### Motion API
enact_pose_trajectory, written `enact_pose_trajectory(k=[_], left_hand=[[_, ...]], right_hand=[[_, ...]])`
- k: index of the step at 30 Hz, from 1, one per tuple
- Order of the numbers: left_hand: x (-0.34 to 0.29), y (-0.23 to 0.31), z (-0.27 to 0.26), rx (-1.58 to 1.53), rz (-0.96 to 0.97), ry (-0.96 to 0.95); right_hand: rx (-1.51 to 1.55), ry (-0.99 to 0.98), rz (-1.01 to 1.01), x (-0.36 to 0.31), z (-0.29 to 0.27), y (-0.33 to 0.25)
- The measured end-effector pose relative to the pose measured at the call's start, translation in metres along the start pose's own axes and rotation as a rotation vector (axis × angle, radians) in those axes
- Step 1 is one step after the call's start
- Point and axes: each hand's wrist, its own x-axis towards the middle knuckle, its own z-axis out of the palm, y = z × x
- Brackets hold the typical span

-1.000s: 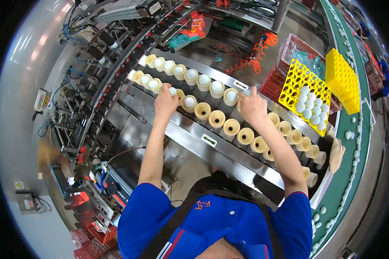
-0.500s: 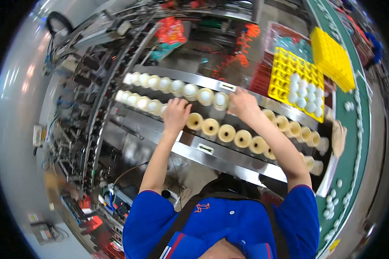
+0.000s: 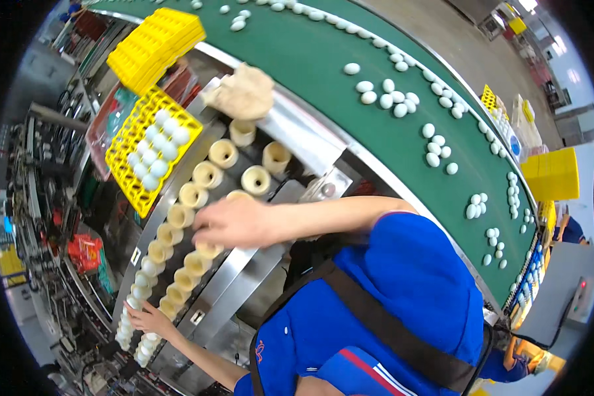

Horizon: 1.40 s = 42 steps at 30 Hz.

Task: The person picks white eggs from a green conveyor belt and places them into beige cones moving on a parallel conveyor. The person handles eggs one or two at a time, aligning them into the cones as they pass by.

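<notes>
Two rows of round cream cups run along a metal machine bed. Pale eggs [image 3: 141,291] fill the lower-left stretch of the far row, and more sit at the near row's lower-left end. My left hand [image 3: 153,319] is at the far-row eggs with its fingers apart, the fingertips at or just above them. Over the cups farther up, my right hand [image 3: 234,221] is smeared by motion, and what its fingers hold, if anything, does not show. An empty cup [image 3: 193,195] stands beside it in the far row, and another cup [image 3: 197,264] is in the near row below it.
A yellow egg tray [image 3: 138,198], partly filled with eggs, lies beyond the far row, near stacked yellow trays [image 3: 155,47]. A beige cloth or glove [image 3: 244,92] rests at the bed's upper end. The green conveyor belt [image 3: 297,72] carries scattered eggs. Other people work at the far right.
The view has swung right, bringing more of the conveyor in. My right hand has left the far-row eggs for the cups nearer the conveyor. My left hand has shifted from near-row to far-row eggs.
</notes>
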Motion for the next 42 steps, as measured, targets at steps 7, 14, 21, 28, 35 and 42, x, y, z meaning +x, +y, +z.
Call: enact_pose_trajectory(k=[7,14,21,28,35,42], left_hand=[[0.017,0.379,-0.109,-1.153,0.546,-0.643],[-0.066,0.771,-0.049,-1.065,1.017,-1.152],[-0.125,0.927,0.048,-0.504,0.950,-1.048],[-0.167,0.921,0.028,-0.447,1.618,-1.096],[-0.227,0.855,-0.001,-0.659,1.633,-0.730],[-0.252,0.840,-0.027,-0.909,0.725,-0.719]], right_hand=[[-0.954,0.137,0.516,-0.183,-0.325,0.186],[-0.832,-0.240,0.691,-0.296,-0.468,0.297],[-0.682,0.071,0.463,-0.336,-0.475,0.338],[-0.575,0.243,0.348,-0.353,-0.445,0.354],[-0.477,0.428,0.674,-0.348,-0.434,0.343],[-0.621,0.233,0.709,-0.315,-0.432,0.317]])
